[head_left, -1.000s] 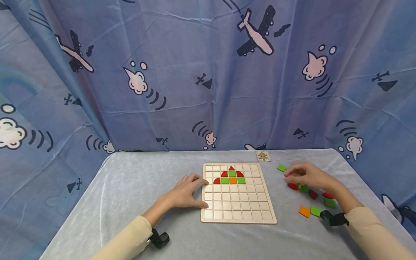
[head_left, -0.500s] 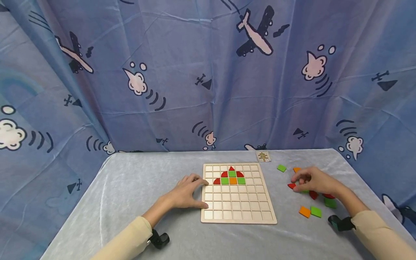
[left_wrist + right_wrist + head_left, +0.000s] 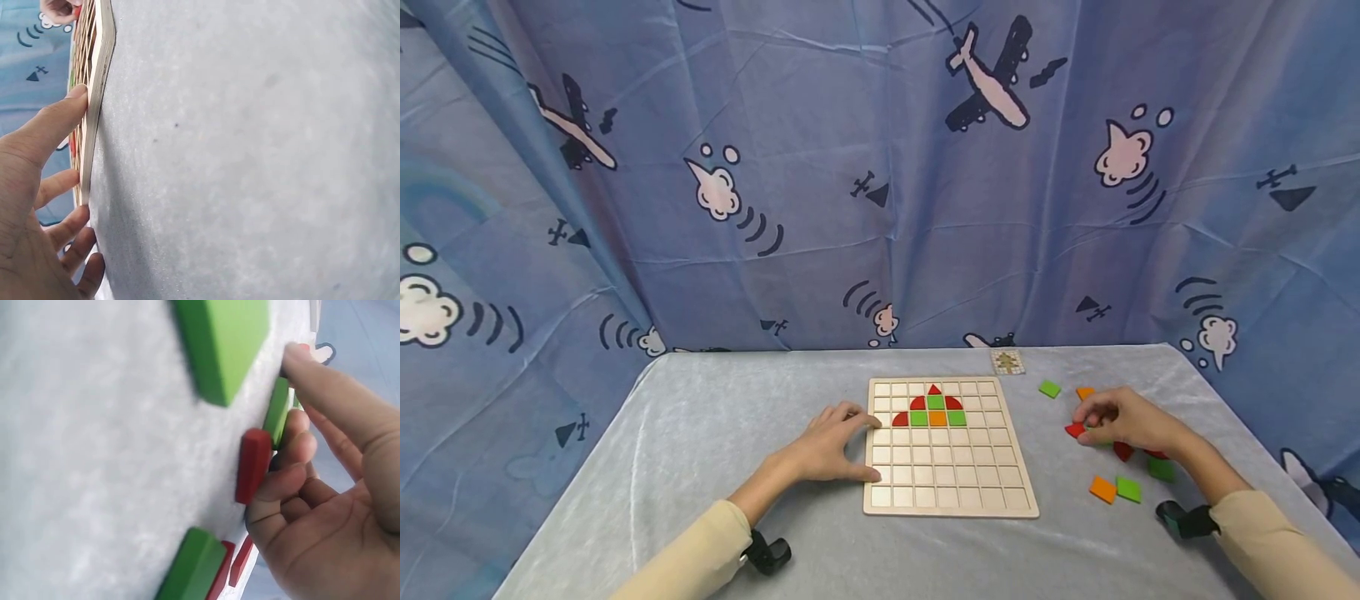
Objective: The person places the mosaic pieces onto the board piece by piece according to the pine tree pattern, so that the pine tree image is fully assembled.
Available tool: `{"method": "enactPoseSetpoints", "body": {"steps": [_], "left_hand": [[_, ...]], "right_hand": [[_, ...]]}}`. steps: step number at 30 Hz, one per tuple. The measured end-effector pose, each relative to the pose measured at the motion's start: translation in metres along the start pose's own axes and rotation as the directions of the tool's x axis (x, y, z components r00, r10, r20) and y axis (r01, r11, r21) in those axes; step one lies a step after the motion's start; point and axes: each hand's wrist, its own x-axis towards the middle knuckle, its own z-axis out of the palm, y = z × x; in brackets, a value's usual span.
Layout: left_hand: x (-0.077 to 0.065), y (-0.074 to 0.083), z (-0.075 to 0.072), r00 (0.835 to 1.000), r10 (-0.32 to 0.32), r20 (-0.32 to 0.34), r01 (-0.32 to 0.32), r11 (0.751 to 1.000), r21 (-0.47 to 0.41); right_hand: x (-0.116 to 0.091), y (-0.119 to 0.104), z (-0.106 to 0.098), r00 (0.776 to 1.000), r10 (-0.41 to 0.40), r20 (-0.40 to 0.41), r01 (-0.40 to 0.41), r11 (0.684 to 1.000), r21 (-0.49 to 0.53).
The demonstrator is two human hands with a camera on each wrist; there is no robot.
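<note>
Blue curtain printed with airplanes and clouds hangs behind a grey cloth-covered table. On it lies a wooden grid board, red, green and orange pieces filling some upper cells. The left hand rests, fingers spread, against the board's left edge. Right of the board, the right hand pinches a red piece between thumb and forefinger, just above loose tiles; an orange tile and a green tile lie nearer the viewer.

Both forearms reach forward, 1 from each side. The left hand spreads its thumb wide from its fingers; the right hand curls, thumb and index finger pinching.
</note>
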Motion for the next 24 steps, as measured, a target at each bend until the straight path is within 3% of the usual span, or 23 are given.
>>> {"method": "enactPoseSetpoints", "body": {"steps": [5,11,20,24], "left_hand": [[0.000,0.000,0.000,1.000,0.001,0.000,-0.001,1.000,0.000],[0.001,0.000,-0.001,1.000,0.005,-0.001,-0.005,1.000,-0.003],[0.001,0.000,-0.001,1.000,0.006,0.003,-0.006,1.000,-0.004],[0.001,0.000,-0.001,1.000,0.007,0.004,-0.007,1.000,-0.009]], "right_hand": [[0.000,-0.003,-0.001,1.000,-0.018,0.007,0.019,0.999,-0.026],[0.000,-0.010,-0.004,0.999,-0.011,0.046,0.011,1.000,-0.006],[0.004,-0.013,-0.007,0.999,-0.003,0.034,0.002,0.999,0.039],[0.005,-0.016,-0.005,0.999,-0.048,0.023,0.047,0.997,0.058]]}}
